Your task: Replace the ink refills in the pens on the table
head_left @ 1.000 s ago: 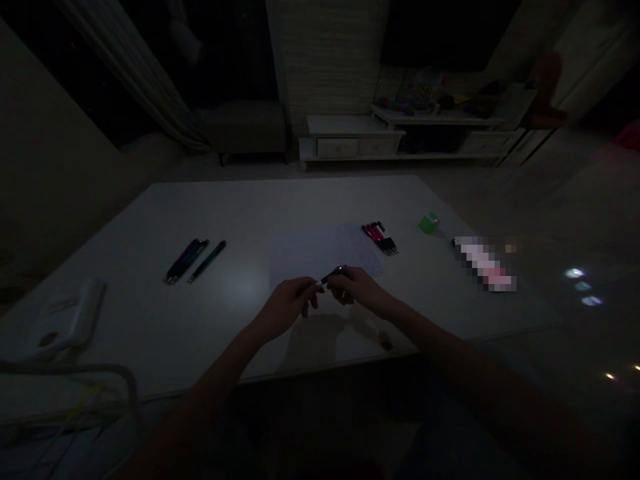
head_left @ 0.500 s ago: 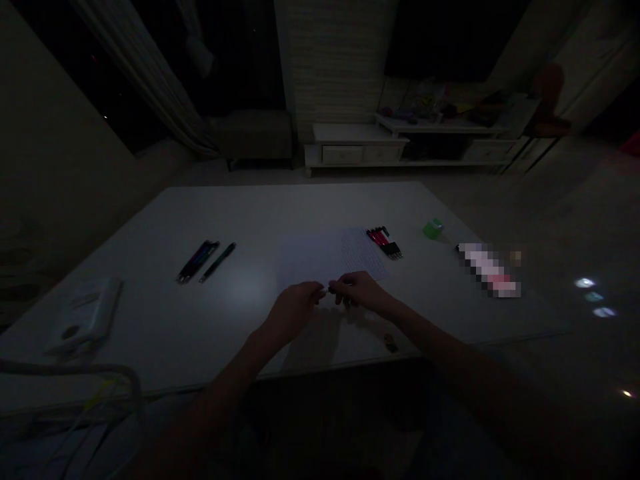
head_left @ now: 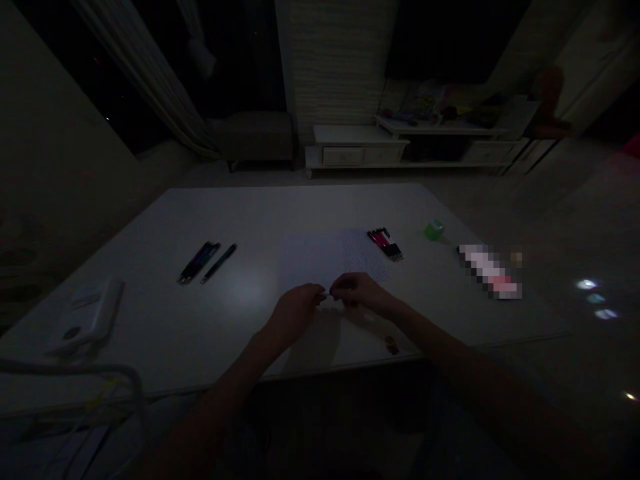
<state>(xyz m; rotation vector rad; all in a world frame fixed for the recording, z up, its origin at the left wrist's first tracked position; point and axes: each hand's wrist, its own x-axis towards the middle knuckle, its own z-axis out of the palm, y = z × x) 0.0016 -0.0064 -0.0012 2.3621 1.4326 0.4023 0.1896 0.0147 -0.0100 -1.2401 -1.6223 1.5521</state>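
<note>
Dimly lit throughout. Spread across the lower view: counter (head_left: 280,207), pale, with a glare patch left of centre. Beyond it, along the wall: low cabinet (head_left: 345,135), white, with drawers; above, a dark screen (head_left: 460,40); to the left, grey seat (head_left: 257,137). Laid flat mid-counter: paper (head_left: 310,260), pale at left, covered in writing at right; one sheet or two, cannot tell. Near the left edge: white box (head_left: 97,310). Opposite, near the right edge: pixelated item (head_left: 487,270), detail masked. At the near side of the paper, just above the counter: left hand (head_left: 295,307) and right hand (head_left: 363,292), facing each other, close but with a small gap between. Left grip: fingertips pinching one end of a thin piece. Right grip: pinching the other end. Lying well left of the paper: dark pens (head_left: 197,263), bundled side by side, with a single pen (head_left: 219,263) just beside, roughly parallel. Just right of the writing: red pens (head_left: 384,244), in a row. Farther right: green box (head_left: 434,230). By the near edge: brown scrap (head_left: 392,345), unidentified. Smallest, bridging both sets of fingertips: thin piece (head_left: 327,295), mostly hidden.
</note>
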